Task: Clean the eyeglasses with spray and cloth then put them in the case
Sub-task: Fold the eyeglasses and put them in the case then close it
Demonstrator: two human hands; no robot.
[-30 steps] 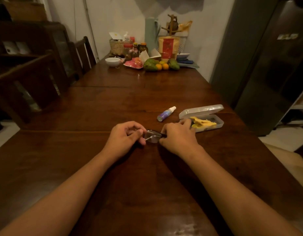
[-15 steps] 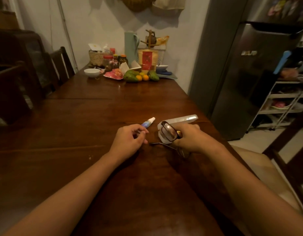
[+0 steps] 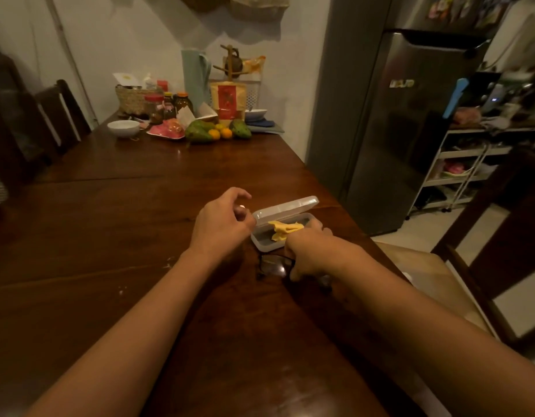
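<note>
Room: dim kitchen; we look down on a dark wooden worktop (image 3: 140, 230), with a steel fridge (image 3: 404, 130) and a white shelf cart (image 3: 458, 164) off to the right of both our hands.
Right grip: our right hand (image 3: 308, 254) has its fingers curled round the eyeglasses (image 3: 273, 267), knuckles up, holding them by the right part of the frame.
Eyeglasses: dark-framed and low over the wood. One lens juts out from the left side of the grip and catches a glint, and the rest is hidden under the hand. We cannot tell whether they touch the worktop.
Case: the pale plastic case (image 3: 287, 206) stands on the worktop just beyond the right grip with its lid raised. Its near wall is just past the exposed lens.
Cloth: the yellow cloth (image 3: 284, 230) lies crumpled in the case tray, right beside the knuckles of the right grip.
Left grip: our left hand (image 3: 221, 227) is just left of the case, fingers curled, thumb and forefinger close together. A small pale glint shows between them, and we cannot tell whether this grip holds anything.
Far end: well beyond both grips, a white bowl (image 3: 123, 127), green and orange fruit (image 3: 200, 132) and jars crowd against the wall.
Far left: a dark chair (image 3: 61, 115) stands at the worktop's edge.
</note>
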